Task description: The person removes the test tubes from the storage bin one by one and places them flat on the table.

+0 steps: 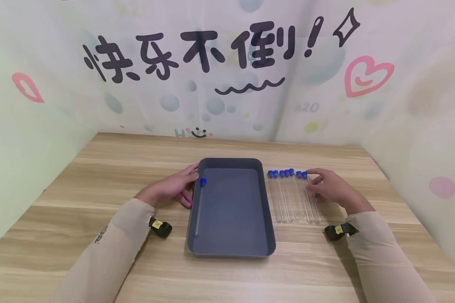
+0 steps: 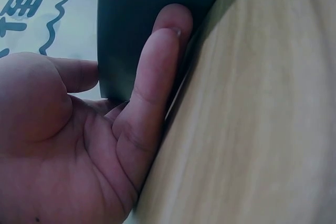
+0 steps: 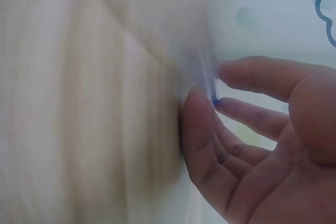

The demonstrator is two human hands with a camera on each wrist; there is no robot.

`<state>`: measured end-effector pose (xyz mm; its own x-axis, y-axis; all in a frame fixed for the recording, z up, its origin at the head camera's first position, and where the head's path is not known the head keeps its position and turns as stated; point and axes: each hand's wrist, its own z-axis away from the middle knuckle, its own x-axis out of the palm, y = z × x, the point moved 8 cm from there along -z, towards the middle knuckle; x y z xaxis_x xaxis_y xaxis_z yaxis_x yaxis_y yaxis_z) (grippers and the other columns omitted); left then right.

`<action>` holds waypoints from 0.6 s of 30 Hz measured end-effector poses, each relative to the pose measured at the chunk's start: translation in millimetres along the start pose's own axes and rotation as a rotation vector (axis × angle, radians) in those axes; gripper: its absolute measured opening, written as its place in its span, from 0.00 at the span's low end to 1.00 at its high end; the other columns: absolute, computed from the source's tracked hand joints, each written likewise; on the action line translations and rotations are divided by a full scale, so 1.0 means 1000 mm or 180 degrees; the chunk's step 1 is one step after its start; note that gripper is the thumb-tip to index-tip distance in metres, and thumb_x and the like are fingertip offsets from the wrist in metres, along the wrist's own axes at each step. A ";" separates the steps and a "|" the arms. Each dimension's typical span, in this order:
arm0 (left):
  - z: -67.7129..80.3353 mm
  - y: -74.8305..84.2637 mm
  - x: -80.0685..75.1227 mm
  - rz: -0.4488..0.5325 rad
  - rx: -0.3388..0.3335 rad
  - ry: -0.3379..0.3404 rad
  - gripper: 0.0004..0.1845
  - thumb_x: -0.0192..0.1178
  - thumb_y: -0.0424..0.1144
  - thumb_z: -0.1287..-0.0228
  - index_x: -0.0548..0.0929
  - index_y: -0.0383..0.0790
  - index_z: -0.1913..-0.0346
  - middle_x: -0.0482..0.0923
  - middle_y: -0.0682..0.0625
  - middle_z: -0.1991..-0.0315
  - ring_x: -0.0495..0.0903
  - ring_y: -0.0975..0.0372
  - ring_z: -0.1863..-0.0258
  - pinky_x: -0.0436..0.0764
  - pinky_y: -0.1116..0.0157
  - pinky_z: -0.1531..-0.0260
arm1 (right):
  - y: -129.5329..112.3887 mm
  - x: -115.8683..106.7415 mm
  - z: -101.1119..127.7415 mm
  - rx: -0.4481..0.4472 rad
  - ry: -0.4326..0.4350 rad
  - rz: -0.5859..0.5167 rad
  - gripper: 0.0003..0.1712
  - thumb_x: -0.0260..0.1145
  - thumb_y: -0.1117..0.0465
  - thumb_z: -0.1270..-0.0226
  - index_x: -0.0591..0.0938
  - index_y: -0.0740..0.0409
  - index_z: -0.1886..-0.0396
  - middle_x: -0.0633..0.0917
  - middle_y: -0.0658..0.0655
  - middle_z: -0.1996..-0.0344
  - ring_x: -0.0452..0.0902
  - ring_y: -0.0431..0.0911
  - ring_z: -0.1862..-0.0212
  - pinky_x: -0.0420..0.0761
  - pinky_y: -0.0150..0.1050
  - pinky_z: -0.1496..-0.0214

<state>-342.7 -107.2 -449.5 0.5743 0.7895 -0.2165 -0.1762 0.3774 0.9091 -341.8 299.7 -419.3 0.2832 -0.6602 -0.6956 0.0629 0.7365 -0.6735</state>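
Observation:
A grey rectangular tray (image 1: 235,255) stands in the middle of the table in the head view. Inside, along its left wall, lies one clear test tube with a blue cap (image 1: 203,182). My left hand (image 1: 176,187) rests against the tray's left side, its extended fingers (image 2: 152,72) touching the outer wall. To the right of the tray, several capped clear test tubes (image 1: 284,198) lie side by side. My right hand (image 1: 330,187) is at the rightmost tube (image 1: 314,206), thumb and fingers parted around its capped end. The right wrist view is blurred, so firm contact there is unclear.
The wood-grain table (image 1: 136,269) runs back to a printed curtain (image 1: 220,105) with large dark lettering. Plain and patterned sheets also hang at both sides. A small black camera (image 1: 162,228) is strapped to the left wrist, another camera (image 1: 335,232) to the right.

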 end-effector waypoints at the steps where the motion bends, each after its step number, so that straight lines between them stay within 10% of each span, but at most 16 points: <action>1: 0.000 0.001 0.000 -0.0003 0.0003 -0.0005 0.29 0.34 0.52 0.17 0.41 0.70 0.20 0.59 0.35 0.30 0.83 0.52 0.67 0.89 0.57 0.66 | 0.000 -0.001 0.000 0.0015 0.0008 0.0019 0.37 0.62 0.62 0.28 0.60 0.67 0.24 0.76 0.76 0.43 0.84 0.47 0.61 0.89 0.41 0.59; 18: 0.002 0.002 0.001 -0.0013 0.0000 0.0015 0.29 0.34 0.51 0.17 0.41 0.68 0.20 0.59 0.34 0.30 0.84 0.52 0.68 0.89 0.56 0.66 | 0.004 -0.003 -0.002 -0.0108 0.0028 -0.0274 0.35 0.59 0.60 0.25 0.59 0.68 0.24 0.81 0.70 0.53 0.81 0.45 0.65 0.87 0.39 0.61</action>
<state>-340.8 -106.2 -447.5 0.5711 0.7903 -0.2218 -0.1739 0.3805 0.9083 -344.3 303.8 -420.7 0.2697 -0.7224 -0.6367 0.0541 0.6716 -0.7390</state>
